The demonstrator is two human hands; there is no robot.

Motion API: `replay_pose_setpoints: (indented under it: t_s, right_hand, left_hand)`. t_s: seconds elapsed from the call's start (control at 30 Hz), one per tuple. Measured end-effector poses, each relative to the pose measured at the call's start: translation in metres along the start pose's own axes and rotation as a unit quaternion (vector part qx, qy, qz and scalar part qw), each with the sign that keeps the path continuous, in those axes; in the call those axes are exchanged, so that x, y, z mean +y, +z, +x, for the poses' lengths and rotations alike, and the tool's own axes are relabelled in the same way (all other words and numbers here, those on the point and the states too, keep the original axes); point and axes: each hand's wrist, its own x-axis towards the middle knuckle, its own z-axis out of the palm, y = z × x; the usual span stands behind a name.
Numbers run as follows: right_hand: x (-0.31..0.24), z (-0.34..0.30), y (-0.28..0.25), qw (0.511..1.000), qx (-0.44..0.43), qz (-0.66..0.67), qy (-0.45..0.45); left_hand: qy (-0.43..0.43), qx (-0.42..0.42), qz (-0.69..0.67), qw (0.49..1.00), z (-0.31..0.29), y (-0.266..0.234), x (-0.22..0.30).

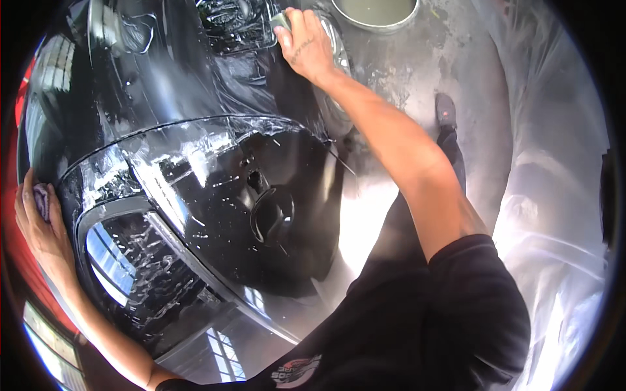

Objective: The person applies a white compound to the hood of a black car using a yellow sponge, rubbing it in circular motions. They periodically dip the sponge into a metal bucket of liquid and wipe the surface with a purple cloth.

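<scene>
A wet, glossy black car body lies in front of me, streaked with white reflections and water. My right hand is at its far end, fingers closed around a small grey-green pad by the edge of a dark, streaky recessed area. At the far left, my left hand rests by the body's edge, its fingers curled around a bunched purple-grey cloth. Between my arms sit the black door panel with its round handle recess and a side window covered in drops.
A round bucket of murky liquid stands on the grey floor beyond my right arm. My shoe shows on that floor. Translucent plastic sheeting hangs along the right. Something red lies beyond the car at left.
</scene>
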Motion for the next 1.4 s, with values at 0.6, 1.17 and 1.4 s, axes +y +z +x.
replay_pose_setpoints:
  t_s: [0.6,1.17,1.4]
  right_hand:
    - [-0.063,-0.143,-0.031,0.994,-0.011,0.097,0.039]
    - [-0.077,-0.036,-0.023,0.998,-0.015,0.027,0.059]
    - [-0.129,-0.107,-0.042,0.992,-0.043,0.097,0.075]
  left_hand:
    - [0.003,-0.006,0.007,1.0,-0.011,-0.001,-0.007]
    - [-0.033,0.009,0.015,0.999,-0.007,0.006,0.009]
    - [-0.042,-0.01,0.033,0.999,-0.014,-0.012,0.01]
